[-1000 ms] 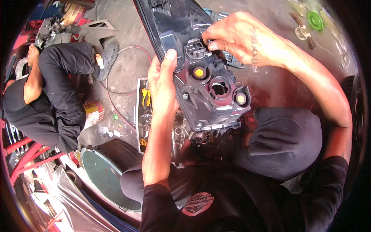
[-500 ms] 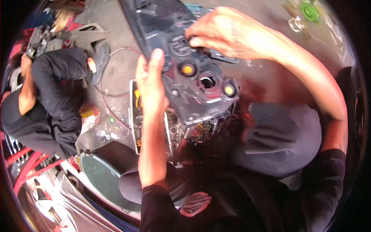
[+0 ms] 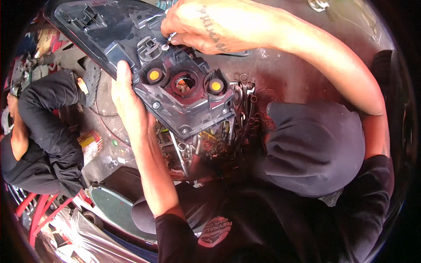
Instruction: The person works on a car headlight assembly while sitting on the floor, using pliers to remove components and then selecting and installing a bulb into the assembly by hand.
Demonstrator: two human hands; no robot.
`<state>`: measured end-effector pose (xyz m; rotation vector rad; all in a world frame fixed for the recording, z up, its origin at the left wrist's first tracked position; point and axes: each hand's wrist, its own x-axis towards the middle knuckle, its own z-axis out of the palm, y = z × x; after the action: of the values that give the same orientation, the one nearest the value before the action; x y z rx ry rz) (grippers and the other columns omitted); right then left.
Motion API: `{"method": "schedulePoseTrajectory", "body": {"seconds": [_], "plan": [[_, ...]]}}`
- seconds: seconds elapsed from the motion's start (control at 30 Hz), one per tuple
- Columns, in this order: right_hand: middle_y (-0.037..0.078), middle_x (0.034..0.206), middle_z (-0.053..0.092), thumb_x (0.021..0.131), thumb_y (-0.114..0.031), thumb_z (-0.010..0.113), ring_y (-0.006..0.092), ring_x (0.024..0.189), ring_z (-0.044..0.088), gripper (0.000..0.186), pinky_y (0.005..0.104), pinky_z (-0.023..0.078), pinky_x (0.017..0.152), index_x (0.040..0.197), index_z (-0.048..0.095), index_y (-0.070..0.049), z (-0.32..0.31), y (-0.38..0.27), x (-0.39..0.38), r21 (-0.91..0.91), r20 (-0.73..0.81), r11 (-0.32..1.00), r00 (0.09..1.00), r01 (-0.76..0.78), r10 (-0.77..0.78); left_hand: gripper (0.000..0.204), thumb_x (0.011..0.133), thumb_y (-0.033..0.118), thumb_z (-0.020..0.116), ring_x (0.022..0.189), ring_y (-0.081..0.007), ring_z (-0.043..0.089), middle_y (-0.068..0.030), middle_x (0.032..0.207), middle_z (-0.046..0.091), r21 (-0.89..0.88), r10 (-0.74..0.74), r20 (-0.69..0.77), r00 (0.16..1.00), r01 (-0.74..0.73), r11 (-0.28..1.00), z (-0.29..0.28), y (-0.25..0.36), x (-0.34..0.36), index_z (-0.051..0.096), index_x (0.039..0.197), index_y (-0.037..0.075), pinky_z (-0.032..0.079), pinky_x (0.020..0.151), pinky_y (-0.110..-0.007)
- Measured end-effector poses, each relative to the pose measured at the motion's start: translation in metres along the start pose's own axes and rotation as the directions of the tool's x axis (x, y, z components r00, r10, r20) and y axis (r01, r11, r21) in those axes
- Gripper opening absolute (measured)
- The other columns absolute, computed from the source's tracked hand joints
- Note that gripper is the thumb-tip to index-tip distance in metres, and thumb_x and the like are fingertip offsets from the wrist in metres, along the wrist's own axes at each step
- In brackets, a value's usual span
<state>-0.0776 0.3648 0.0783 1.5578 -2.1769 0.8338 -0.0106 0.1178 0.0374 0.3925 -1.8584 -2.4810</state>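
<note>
A black car headlight housing [image 3: 175, 117] is held up in front of me, its back side facing me. It has two yellow-centred round fittings and an open round hole between them. My left hand [image 3: 130, 98] grips its lower left edge, thumb lying on the back face. Over the upper part, my right hand [image 3: 210, 28] is closed in a pinch on a small metal piece [image 3: 172, 36], mostly hidden by the fingers. That piece is right by a silver screw head [image 3: 165, 47], beside a round black cap [image 3: 149, 49]; whether they touch I cannot tell.
Below the housing lie several wrenches [image 3: 253, 115] and a chrome bar [image 3: 179, 153]. Another person [image 3: 48, 131] in dark clothes sits at the left. A green oval surface [image 3: 112, 204], red metal bars [image 3: 41, 210] and plastic sheeting [image 3: 98, 232] are at the lower left.
The headlight housing and both my hands have shifted left in the view. The pinched metal piece and the wrenches beneath now show more clearly. Both hands keep their places on the housing.
</note>
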Motion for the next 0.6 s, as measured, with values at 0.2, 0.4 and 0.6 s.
{"method": "schedulePoseTrajectory", "body": {"seconds": [0.2,0.4,0.6], "plan": [[0.024,0.067,0.062,0.083,-0.003,0.063,0.0401,0.062,0.064,0.008,0.0451,0.053,0.059,0.079,0.066,0.004,0.001,0.001,-0.007,0.138,0.081,0.971,0.979,-0.195,0.185,0.052,0.105,0.041,0.060,0.110,-0.0247,0.069,-0.0136,0.126,0.069,0.059,-0.032,-0.017,0.999,0.033,0.998,0.010,-0.011,-0.004,0.058,0.136,0.000,0.056,0.098,-0.042],[0.015,0.090,0.072,0.101,-0.019,0.062,0.0225,0.078,0.069,0.022,0.0385,0.057,0.070,0.106,0.068,0.001,0.002,0.019,-0.029,0.410,0.107,0.776,0.870,-0.479,0.481,0.053,0.105,0.044,0.060,0.110,-0.0242,0.069,-0.0133,0.126,0.069,0.056,-0.074,-0.067,0.995,0.078,0.995,-0.005,-0.017,0.002,0.058,0.136,0.001,0.056,0.098,-0.042],[0.006,0.092,0.070,0.103,-0.024,0.064,0.0116,0.075,0.067,0.023,0.0278,0.057,0.066,0.118,0.067,-0.007,0.020,0.048,-0.131,0.632,0.163,0.245,0.435,-0.735,0.885,0.052,0.104,0.044,0.060,0.107,-0.0241,0.070,-0.0125,0.123,0.070,0.024,-0.054,-0.059,0.997,0.055,0.998,-0.008,-0.015,0.011,0.058,0.136,0.003,0.059,0.094,-0.043]]}}
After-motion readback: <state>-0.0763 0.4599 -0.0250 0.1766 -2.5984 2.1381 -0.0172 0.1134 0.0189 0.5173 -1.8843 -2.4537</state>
